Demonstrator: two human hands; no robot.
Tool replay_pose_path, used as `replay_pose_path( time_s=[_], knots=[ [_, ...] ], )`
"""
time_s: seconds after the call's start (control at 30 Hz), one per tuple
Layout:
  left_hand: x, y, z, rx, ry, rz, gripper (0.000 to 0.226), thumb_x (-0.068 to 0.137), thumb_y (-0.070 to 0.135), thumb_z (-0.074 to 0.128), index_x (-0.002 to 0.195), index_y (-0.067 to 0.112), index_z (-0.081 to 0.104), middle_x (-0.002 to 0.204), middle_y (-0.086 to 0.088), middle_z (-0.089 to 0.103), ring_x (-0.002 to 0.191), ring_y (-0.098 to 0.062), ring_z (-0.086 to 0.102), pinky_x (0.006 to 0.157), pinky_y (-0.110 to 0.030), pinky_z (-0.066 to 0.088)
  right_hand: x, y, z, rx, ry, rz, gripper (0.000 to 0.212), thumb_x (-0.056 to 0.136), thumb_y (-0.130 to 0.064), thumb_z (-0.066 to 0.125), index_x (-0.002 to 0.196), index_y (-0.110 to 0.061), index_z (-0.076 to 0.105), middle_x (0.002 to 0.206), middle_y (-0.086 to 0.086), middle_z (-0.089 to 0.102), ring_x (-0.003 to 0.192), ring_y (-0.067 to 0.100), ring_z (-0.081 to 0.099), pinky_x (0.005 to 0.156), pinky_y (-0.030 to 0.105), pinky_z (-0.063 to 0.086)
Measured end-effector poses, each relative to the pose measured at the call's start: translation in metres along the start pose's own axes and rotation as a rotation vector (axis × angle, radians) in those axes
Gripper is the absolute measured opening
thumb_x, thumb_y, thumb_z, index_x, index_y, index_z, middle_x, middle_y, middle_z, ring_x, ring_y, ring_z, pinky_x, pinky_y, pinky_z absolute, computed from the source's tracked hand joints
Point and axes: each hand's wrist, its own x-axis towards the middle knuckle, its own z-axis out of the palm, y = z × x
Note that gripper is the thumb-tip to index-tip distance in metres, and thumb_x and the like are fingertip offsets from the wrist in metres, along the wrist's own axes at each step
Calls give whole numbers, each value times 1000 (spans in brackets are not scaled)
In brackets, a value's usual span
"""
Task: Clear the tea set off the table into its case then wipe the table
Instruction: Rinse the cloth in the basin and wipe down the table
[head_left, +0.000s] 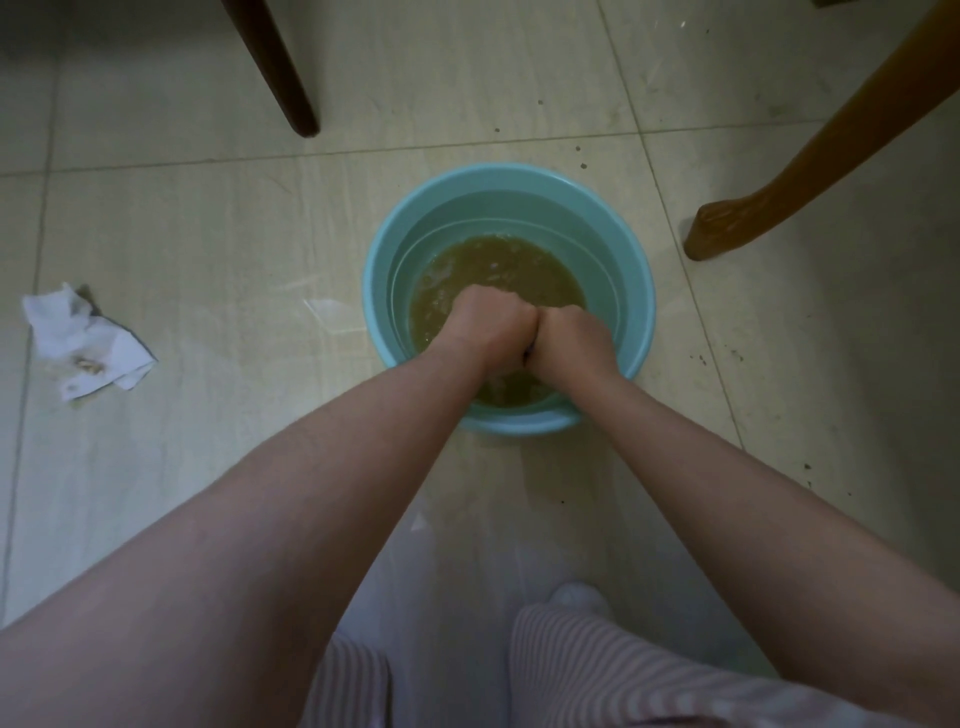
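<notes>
A teal plastic basin (379, 249) stands on the tiled floor and holds murky yellow-brown water (498, 265). Both my hands are down inside it, just above the water. My left hand (491, 332) and my right hand (571, 343) are curled into fists, pressed knuckle to knuckle. They grip something between them that is almost fully hidden; a dark sliver shows between the fists and a pale bit, seemingly a cloth (493, 387), hangs under my left wrist. No tea set, case or table top is in view.
A crumpled, stained white tissue (83, 343) lies on the floor at the left. A dark furniture leg (280, 78) stands behind the basin on the left, a curved light wooden leg (779, 197) on the right. My striped trousers (597, 665) fill the bottom.
</notes>
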Motion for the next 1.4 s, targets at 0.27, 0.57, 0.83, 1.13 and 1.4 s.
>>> replay_pose_path(
  time_s=[0.27, 0.57, 0.83, 1.13, 1.4],
  knots=[
    [31, -18, 14, -720, -237, -137, 27, 75, 17, 64, 98, 13, 50, 90, -9, 58, 86, -26, 58, 66, -31, 47, 25, 13, -20, -81, -67, -123, 32, 81, -30, 65, 110, -18, 58, 106, 7, 65, 96, 32, 63, 69, 33, 42],
    [6, -17, -36, -2125, -198, -601, 18, 95, 14, 46, 93, 8, 63, 81, -6, 67, 65, -14, 62, 54, -19, 47, 6, 11, -83, 17, -8, -85, 49, 84, -27, 61, 131, -23, 49, 120, 7, 54, 103, 32, 58, 68, 35, 40],
    [-56, -31, -171, -2367, 34, -547, 18, 97, 10, 52, 107, 0, 63, 95, -14, 69, 83, -20, 67, 76, -26, 54, -56, -42, -201, 599, 155, 175, 57, 78, -7, 55, 132, -26, 53, 124, 3, 58, 108, 22, 58, 90, 35, 47],
    [-130, -66, -362, -2105, 196, -703, 15, 92, 27, 64, 85, 15, 57, 84, -5, 63, 86, -21, 61, 82, -35, 49, -116, -99, -388, 552, 260, 223, 58, 79, -15, 62, 133, -34, 53, 124, -3, 64, 108, 23, 60, 80, 35, 49],
    [-185, -72, -540, -2200, 281, -629, 17, 93, 14, 61, 78, 18, 54, 79, -2, 59, 75, -17, 56, 67, -28, 45, -171, -121, -551, 907, 209, 205, 73, 74, -9, 71, 139, -33, 45, 127, 3, 57, 116, 16, 57, 99, 32, 46]
  ],
)
